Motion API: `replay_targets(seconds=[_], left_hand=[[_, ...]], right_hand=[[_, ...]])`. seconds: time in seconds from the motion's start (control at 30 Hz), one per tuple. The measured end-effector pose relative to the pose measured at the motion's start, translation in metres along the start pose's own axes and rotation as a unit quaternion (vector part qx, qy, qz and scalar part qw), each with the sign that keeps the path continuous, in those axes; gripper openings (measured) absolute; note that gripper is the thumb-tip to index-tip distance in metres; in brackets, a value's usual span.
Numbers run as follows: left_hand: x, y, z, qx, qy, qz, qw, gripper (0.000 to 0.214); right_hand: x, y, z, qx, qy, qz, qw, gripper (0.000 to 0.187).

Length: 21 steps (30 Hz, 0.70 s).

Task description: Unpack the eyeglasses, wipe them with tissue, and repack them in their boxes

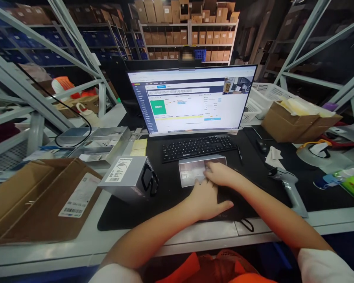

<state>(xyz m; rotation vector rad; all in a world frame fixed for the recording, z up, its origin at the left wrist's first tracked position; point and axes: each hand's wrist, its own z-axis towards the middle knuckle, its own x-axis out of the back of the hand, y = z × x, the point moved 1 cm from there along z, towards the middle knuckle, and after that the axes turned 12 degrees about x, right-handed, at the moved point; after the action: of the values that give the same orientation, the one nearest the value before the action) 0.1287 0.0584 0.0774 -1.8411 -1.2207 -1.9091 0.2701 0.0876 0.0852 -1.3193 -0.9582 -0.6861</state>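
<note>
A small flat grey box (188, 171) with a pale, shiny top and a printed label lies on the black desk mat, just below the keyboard. Over its near edge rests my left hand (205, 198), the thumb stretched out to the right and the fingertips on the box top. My right hand (220, 173) reaches across from the right, its fingers bent and drawn together at the box top, meeting the left fingers. Whatever the right fingertips pinch is hidden. Left of the hands stands a grey goggles box (126, 179) with a barcode label and a picture of black goggles.
Behind the box are a black keyboard (199, 148) and a lit monitor (191, 100). A barcode scanner (290, 188), a mouse (262, 146) and a tape roll (309, 155) lie to the right. An open cardboard box (44, 196) occupies the left; metal frame posts flank the desk.
</note>
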Motion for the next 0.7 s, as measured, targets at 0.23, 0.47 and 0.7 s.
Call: replay_targets(seconds=[0.23, 0.47, 0.7], left_hand=[[0.003, 0.001, -0.002, -0.006, 0.027, 0.005, 1.000, 0.084], [0.003, 0.001, -0.002, 0.002, 0.023, 0.018, 1.000, 0.087], [0.000, -0.001, -0.001, -0.003, 0.045, 0.012, 0.999, 0.089]], right_hand=[[-0.016, -0.004, 0.039, 0.019, -0.025, 0.104, 0.994, 0.036], [-0.022, -0.021, 0.045, 0.083, -0.040, 0.153, 0.984, 0.031], [-0.010, -0.001, 0.008, 0.142, 0.086, 0.052, 0.985, 0.028]])
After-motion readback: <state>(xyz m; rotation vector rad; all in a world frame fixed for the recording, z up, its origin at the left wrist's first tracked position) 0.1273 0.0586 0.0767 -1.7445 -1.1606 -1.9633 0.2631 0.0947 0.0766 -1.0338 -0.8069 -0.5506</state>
